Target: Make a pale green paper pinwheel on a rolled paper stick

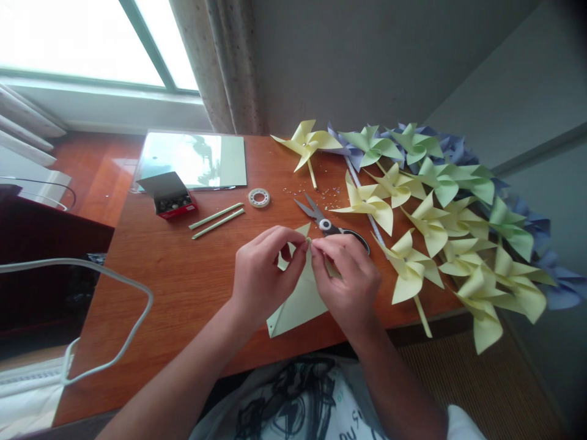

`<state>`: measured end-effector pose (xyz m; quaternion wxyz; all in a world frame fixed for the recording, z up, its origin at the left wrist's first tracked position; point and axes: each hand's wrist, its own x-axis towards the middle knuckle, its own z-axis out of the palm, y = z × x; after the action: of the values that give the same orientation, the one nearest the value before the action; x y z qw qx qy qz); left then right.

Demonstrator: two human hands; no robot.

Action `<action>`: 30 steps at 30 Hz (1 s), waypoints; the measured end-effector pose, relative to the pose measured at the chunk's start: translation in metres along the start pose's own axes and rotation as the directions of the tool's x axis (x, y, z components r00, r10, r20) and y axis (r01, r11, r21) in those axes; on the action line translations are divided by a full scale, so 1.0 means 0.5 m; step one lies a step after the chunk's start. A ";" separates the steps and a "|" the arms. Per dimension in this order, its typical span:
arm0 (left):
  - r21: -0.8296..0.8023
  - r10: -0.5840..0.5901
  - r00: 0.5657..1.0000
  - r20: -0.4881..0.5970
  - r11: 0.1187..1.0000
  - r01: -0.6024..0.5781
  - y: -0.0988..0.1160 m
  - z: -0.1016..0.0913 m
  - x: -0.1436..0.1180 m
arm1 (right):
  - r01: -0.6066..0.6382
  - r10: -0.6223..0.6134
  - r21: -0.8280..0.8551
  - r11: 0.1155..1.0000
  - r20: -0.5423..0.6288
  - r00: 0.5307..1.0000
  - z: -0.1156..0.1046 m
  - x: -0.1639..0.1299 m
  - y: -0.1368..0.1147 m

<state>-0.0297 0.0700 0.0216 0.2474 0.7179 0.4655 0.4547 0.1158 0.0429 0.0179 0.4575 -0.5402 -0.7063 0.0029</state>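
Note:
My left hand (269, 263) and my right hand (348, 275) meet fingertip to fingertip in front of me, both closed in a pinch. What they pinch between them is too small and too covered to make out. Beneath them lies a pale yellow-green paper sheet (298, 308), with a small dark hole near its front left corner; much of it is hidden by my hands. Scissors (325, 225) with dark handles rest just beyond my right hand, their blades apart and pointing away from me.
Many yellow, green and purple paper pinwheels (408, 266) crowd the table's right side. Beyond my hands are a tape roll (259, 197), two pale paper sticks (217, 223), an open red box (177, 208) of small dark pieces and stacked sheets (233, 162). A white cable (145, 305) loops at left.

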 end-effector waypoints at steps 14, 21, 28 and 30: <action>0.033 0.050 0.998 0.031 0.998 -0.051 0.006 -0.001 -0.006 | 0.037 -0.037 -0.030 0.999 -0.003 0.999 0.000 -0.002 0.001; -0.005 0.052 0.998 0.028 0.999 -0.052 0.008 -0.004 -0.004 | 0.028 -0.028 -0.013 1.000 0.010 1.000 -0.007 0.000 -0.002; -0.028 0.045 0.999 0.014 0.999 -0.045 0.006 -0.005 0.003 | 0.001 -0.003 0.036 0.999 0.047 0.999 -0.015 0.005 -0.005; -0.023 0.041 0.999 0.017 0.999 -0.041 0.005 -0.005 0.003 | -0.033 0.029 0.070 0.997 0.062 0.998 -0.018 0.008 -0.007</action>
<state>-0.0304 0.0701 0.0255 0.2502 0.7284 0.4432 0.4587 0.1188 0.0399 0.0274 0.4546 -0.5342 -0.7109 0.0514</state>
